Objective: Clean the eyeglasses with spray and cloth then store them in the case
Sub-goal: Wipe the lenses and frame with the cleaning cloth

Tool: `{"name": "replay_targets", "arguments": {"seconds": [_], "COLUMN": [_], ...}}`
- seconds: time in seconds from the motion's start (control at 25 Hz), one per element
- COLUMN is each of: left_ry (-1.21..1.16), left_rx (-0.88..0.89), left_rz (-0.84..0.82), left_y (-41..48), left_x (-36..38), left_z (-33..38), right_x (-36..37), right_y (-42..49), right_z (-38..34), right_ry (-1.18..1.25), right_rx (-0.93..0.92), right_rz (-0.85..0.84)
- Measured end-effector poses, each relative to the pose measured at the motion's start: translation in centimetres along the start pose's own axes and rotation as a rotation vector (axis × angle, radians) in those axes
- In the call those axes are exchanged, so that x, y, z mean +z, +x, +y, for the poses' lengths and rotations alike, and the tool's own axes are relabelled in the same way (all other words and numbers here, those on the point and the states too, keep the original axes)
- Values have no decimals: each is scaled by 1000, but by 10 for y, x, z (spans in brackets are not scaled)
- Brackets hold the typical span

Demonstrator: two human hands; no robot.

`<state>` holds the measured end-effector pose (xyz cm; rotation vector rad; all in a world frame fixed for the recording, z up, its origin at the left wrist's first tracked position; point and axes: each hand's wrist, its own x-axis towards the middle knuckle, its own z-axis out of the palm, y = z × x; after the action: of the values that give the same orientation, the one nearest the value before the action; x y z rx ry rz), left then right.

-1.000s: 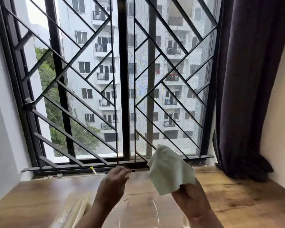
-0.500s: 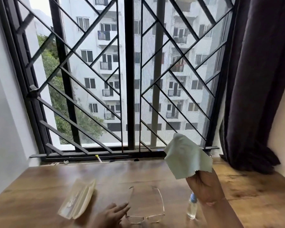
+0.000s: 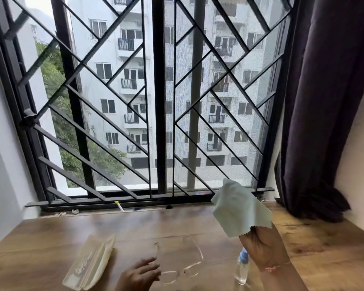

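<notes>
Okay, eyeglasses (image 3: 182,271): flat on the desk (image 3: 324,259), temples unfolded and pointing at the window. Thin clear frame, likely light and fragile, and the lenses smear (take by a rim or temple, not the lens face).
left hand (image 3: 139,276): just left of the eyeglasses, fingers loosely spread, holding nothing. Cannot tell if it touches the rim.
right hand (image 3: 263,248): raised to the right of the eyeglasses, pinching the cloth (image 3: 240,213) by one corner. Cloth is soft and light.
spray bottle (image 3: 242,267): upright, right of the eyeglasses, below the right hand. Small, probably tips easily.
case (image 3: 90,265): left of the eyeglasses, looks ajar.
room: bare desk beyond and to the right of the eyeglasses. Near edge of the desk is out of view.
</notes>
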<state>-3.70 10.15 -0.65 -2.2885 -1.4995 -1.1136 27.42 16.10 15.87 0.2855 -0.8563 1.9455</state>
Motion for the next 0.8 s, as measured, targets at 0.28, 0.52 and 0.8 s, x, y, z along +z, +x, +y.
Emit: {"name": "replay_targets", "arguments": {"seconds": [0.28, 0.52, 0.8], "left_ry": [-86, -130, -224], "left_rx": [-278, -286, -95], "left_rz": [331, 619, 809], "left_y": [73, 175, 245], "left_x": [-42, -110, -173], "left_z": [13, 39, 83], "right_x": [1, 23, 55], "right_y": [18, 32, 61], "right_z": [-5, -4, 0], "right_ry": [-81, -87, 42], "right_rx": [87, 14, 19], "right_rz": [-21, 192, 353]}}
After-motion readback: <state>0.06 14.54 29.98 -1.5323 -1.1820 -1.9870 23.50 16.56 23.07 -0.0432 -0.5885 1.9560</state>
